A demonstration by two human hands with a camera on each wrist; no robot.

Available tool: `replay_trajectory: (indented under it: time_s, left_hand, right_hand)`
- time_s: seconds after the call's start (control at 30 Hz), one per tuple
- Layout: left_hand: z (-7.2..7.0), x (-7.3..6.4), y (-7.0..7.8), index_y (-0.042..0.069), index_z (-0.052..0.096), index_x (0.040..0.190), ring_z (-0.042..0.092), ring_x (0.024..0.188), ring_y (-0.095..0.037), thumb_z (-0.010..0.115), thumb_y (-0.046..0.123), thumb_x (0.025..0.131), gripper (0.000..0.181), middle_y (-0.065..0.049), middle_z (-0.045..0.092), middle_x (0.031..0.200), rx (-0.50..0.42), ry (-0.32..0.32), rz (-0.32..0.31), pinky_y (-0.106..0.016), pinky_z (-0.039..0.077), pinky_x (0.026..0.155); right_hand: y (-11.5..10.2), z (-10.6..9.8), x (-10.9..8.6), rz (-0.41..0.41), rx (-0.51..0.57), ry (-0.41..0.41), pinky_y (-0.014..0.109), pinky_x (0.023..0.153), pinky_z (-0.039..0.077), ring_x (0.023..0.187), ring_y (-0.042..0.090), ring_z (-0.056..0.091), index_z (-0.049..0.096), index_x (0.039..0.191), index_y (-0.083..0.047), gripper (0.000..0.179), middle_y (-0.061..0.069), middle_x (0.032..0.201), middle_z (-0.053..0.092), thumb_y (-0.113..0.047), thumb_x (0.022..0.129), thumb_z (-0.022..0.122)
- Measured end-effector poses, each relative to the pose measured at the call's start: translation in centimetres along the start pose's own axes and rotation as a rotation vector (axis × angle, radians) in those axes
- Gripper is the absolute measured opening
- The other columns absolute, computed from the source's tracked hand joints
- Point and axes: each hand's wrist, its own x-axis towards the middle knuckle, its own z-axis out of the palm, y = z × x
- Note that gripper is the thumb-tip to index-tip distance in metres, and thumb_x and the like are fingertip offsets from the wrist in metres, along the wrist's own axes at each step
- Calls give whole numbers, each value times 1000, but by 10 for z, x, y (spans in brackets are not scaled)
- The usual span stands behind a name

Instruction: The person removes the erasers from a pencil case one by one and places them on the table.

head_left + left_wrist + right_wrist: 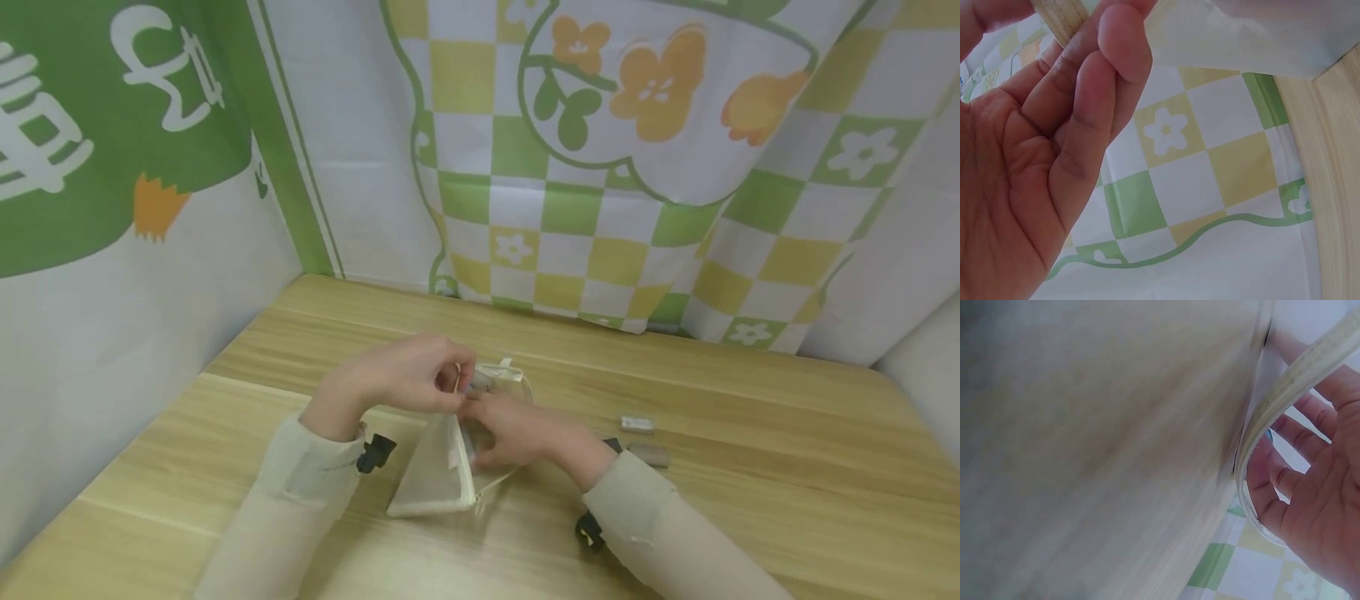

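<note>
A translucent zippered pouch (431,471) with cream edging stands on the table, its mouth spread apart. My left hand (416,372) pinches the upper edge of its opening. In the left wrist view the zipper tape (1063,19) passes between thumb and fingers of the left hand (1054,131), whose other fingers curl inward. My right hand (517,427) reaches into the mouth with fingers bent loosely and thumb apart. In the right wrist view the cream zipper edge (1279,394) crosses in front of the right hand (1319,475). A bit of blue shows near the fingertips; its kind is unclear.
A small whitish block (636,424) and a grey-brown cylindrical piece (648,455) lie right of the pouch on the wooden table (750,483). Behind the table hangs a checked, flowered curtain (570,208). A green and white cloth (150,292) hangs at left.
</note>
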Motion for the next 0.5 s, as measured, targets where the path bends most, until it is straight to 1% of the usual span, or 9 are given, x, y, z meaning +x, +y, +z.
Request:
replay_trajectory:
  time_s: [0.17,0.33,0.5]
  left_hand:
    - [0,-1,-1,14,61,82,49,58,-4,64,13,78,5,7,59,65,-5,8,13,-22,42,54]
    - [-1,-2,0,13,61,82,49,57,-4,63,14,78,5,8,58,63,-12,6,15,-22,41,55]
    - [-1,-3,-1,13,60,82,49,57,-3,63,14,78,5,8,58,63,-24,7,17,-21,41,55]
  right_hand:
    - [1,1,-1,8,-3,-3,42,116,35,141,30,43,46,144,-1,77,15,157,38,-20,79,81]
    - [-1,1,-1,11,-24,0,41,113,39,136,28,47,47,143,-1,76,14,152,44,-22,78,81]
    - [-1,2,-1,14,-34,-5,40,112,40,133,27,49,50,141,-1,74,14,150,46,-23,78,81]
